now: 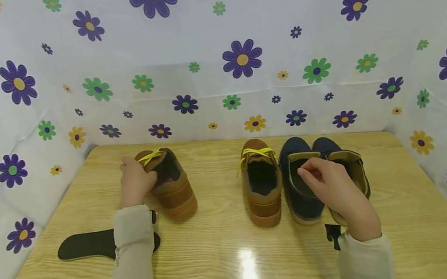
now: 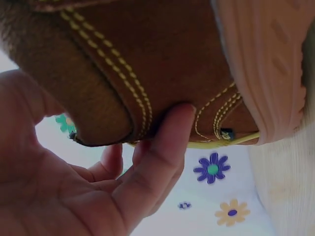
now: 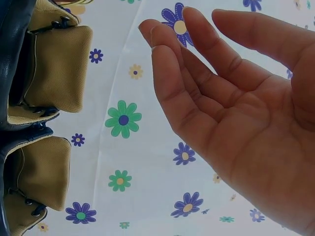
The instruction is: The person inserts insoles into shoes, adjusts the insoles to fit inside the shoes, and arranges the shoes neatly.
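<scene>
My left hand grips a brown shoe with yellow laces by the side of its opening. In the left wrist view the index finger presses the shoe's stitched brown upper, and the thumb side is at the collar. The shoe stands at a slant, toe to the upper left. My right hand hovers above a pair of navy shoes, fingers loosely bent. Nothing is between those fingers in the right wrist view, where the shoes' tan tongues show at the left.
Another brown shoe stands beside the navy pair. A black insole lies at the left, partly hidden under my left sleeve. Near my right cuff is a small black piece. Flowered white cloth walls the wooden table.
</scene>
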`<state>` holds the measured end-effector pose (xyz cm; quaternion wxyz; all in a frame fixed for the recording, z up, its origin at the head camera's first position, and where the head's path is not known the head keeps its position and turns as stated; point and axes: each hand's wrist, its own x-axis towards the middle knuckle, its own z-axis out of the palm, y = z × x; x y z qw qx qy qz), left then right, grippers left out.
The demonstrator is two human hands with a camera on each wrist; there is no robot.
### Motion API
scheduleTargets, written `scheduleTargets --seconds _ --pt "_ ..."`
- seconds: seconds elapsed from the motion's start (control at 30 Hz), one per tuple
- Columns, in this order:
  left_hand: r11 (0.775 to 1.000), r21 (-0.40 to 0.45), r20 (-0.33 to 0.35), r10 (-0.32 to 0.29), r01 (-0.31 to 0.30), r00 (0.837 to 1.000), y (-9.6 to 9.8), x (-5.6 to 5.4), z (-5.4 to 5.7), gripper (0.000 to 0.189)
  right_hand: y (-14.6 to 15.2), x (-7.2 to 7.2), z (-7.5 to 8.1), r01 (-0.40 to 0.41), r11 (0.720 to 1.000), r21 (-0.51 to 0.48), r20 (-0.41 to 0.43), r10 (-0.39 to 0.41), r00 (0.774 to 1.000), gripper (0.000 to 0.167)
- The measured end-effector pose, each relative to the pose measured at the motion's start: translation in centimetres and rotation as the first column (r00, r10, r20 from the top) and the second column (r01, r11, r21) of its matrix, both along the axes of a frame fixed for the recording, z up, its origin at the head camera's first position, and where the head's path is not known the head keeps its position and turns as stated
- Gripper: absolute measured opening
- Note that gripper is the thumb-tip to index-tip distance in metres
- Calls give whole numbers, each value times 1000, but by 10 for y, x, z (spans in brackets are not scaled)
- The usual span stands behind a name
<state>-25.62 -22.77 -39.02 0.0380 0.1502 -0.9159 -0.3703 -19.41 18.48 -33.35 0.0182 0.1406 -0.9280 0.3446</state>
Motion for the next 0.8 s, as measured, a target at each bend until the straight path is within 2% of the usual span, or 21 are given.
scheduleTargets --seconds 0.3,0.5,0.8 --pt "996 -25 -35 -83 82 996 21 -8 -6 51 1 0 0 7 1000 -4 0 -7 1000 19" --pt "987 -29 -77 -159 157 984 37 -11 -9 43 0 -1 1 -3 1000 -3 -9 3 1000 19" --pt "973 23 -84 -226 229 970 57 -15 -16 40 -1 -2 0 -6 1000 0 7 6 1000 19"
